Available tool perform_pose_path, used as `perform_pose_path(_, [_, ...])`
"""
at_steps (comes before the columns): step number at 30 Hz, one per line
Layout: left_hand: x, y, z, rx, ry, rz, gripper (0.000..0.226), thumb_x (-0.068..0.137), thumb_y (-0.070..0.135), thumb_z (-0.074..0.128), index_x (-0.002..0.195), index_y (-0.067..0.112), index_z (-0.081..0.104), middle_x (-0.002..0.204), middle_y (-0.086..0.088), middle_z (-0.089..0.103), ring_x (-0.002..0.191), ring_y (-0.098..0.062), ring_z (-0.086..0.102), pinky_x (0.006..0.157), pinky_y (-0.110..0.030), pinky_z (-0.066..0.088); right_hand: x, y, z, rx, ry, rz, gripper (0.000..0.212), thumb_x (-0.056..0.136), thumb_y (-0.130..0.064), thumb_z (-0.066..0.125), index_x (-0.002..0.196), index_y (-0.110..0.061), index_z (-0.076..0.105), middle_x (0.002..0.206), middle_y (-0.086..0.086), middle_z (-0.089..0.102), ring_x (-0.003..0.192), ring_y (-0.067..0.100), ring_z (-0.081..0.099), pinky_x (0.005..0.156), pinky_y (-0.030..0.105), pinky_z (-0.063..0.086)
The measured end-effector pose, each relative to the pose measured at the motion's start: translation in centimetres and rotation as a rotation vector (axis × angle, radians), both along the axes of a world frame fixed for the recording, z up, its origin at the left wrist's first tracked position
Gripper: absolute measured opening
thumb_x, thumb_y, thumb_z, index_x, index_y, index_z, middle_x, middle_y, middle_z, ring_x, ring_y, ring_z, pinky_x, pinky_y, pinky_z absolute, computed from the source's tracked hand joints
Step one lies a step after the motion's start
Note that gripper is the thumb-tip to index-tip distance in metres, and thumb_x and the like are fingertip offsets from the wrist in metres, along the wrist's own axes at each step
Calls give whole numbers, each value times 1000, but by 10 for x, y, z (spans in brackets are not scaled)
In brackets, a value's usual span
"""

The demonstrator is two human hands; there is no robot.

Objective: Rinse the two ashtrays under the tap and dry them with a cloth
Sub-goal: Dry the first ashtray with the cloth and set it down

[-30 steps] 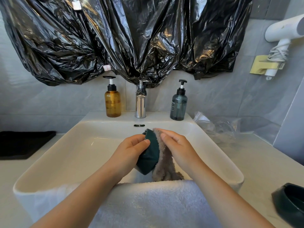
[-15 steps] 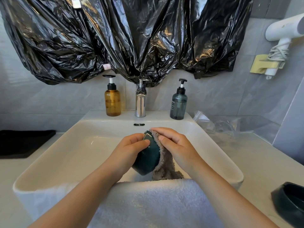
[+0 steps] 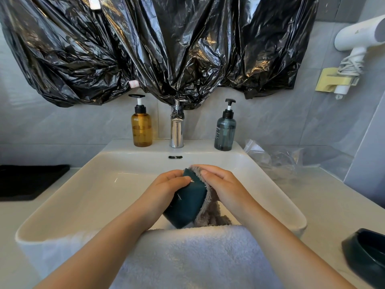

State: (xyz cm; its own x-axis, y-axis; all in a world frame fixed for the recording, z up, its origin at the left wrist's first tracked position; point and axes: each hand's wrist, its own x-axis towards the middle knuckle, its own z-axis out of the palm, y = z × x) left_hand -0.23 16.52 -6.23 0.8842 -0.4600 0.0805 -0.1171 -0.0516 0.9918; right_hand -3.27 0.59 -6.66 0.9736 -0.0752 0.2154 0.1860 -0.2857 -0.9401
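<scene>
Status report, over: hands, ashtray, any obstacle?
Left hand grips green ashtray over sink. Right hand holds grey cloth against it. Second ashtray sits on counter, right. No obstacle.

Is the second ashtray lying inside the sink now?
No, the second ashtray sits on the counter to the right of the sink.

Single head-worn wide-angle view. It sits above the front edge of the sink [image 3: 93,195], pitched forward and down, facing the back wall with the tap [image 3: 177,130] on centre. Close range: the sink fills mid-frame. Counter [image 3: 325,205] shows on both sides, hair dryer [image 3: 358,36] at the top right corner.
</scene>
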Motion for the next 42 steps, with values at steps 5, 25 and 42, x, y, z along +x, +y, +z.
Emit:
perform_pose_path(5, [0, 2, -1, 49, -53, -23, 18, 97, 10, 48, 102, 6, 65, 92, -11, 72, 83, -20, 67, 76, -31, 52, -2, -1, 3, -62, -74, 5, 30, 101, -22, 43, 122, -33, 63, 120, -17, 62, 113, 1, 56, 99, 22, 46])
perform_pose_path(25, [0, -1, -2, 62, -45, 9, 21, 97, 10, 47, 99, 11, 68, 91, -6, 73, 81, -14, 67, 73, -20, 52, 8, -1, -2, -97, -50, -98, 32, 102, -25, 41, 130, -25, 58, 125, -9, 60, 117, 9, 53, 95, 21, 45])
perform_pose_path(42, [-1, 1, -4, 130, -167, 29, 20, 97, 3, 47, 94, 5, 67, 89, -14, 70, 84, -22, 63, 81, -33, 49, 3, 3, -5, -262, -357, -133, 14, 92, -23, 61, 101, -28, 70, 103, -18, 70, 100, -4, 62, 85, 13, 48])
